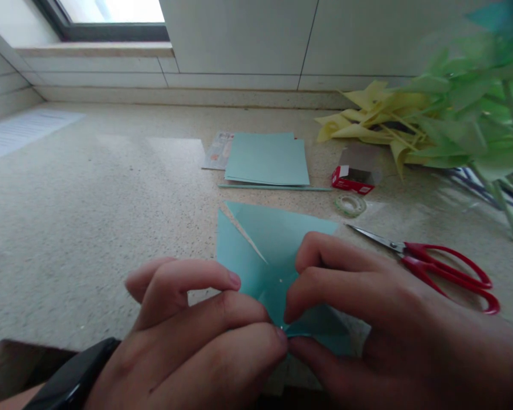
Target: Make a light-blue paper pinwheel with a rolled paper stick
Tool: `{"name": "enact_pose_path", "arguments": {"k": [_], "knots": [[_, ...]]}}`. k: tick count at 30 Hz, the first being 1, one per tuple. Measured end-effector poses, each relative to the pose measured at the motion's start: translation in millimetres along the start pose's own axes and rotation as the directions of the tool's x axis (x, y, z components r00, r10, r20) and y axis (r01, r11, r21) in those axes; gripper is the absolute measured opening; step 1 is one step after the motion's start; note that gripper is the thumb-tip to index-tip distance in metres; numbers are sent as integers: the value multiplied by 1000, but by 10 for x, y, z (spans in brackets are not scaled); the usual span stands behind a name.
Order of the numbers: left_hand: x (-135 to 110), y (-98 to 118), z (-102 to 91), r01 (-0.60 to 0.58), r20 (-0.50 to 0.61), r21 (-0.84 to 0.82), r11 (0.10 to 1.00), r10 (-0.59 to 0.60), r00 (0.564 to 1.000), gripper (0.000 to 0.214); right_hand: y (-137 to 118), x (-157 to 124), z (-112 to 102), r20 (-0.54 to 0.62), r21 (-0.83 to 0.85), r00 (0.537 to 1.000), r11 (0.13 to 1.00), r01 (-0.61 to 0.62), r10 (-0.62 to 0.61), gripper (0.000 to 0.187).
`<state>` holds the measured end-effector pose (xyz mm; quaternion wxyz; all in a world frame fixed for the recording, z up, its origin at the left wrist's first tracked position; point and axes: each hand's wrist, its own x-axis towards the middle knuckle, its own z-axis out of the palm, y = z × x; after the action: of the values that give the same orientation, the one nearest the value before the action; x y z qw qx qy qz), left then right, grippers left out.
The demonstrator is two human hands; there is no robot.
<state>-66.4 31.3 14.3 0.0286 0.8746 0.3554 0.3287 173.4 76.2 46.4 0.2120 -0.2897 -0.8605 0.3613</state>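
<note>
A light blue sheet of paper lies between my hands at the counter's near side, with a slit cut in from its far left corner and small holes near its middle. My left hand is closed on the paper's near part, its fingertips pressed together close to the middle. Opposite it, my right hand pinches a curled near edge of the same sheet between thumb and fingers. The two hands meet at the fold, and the fingers hide part of it. Red-handled scissors rest beside my right hand, blades pointing left.
Behind the sheet lie stacked blue papers, a thin blue stick, a small red box and a tape roll. Yellow paper pinwheels and green ones fill the right. A printed page is far left.
</note>
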Motion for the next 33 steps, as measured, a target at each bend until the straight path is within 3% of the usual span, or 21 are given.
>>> {"name": "enact_pose_path", "arguments": {"k": [11, 21, 27, 33], "knots": [[29, -27, 33, -19, -26, -96, 995, 17, 1000, 14, -45, 23, -1, -3, -20, 998, 997, -70, 70, 22], [119, -1, 31, 96, -49, -58, 994, -99, 994, 13, -10, 56, 37, -75, 26, 995, 998, -60, 62, 23], [60, 3, 38, 134, -15, -49, 990, -135, 991, 4, -38, 26, 44, -94, -84, 995, 996, -39, 31, 18], [83, -1, 34, 106, 14, -73, 992, -106, 994, 13, -32, 22, 19, -114, -266, 992, 964, 15, -47, 11]]}}
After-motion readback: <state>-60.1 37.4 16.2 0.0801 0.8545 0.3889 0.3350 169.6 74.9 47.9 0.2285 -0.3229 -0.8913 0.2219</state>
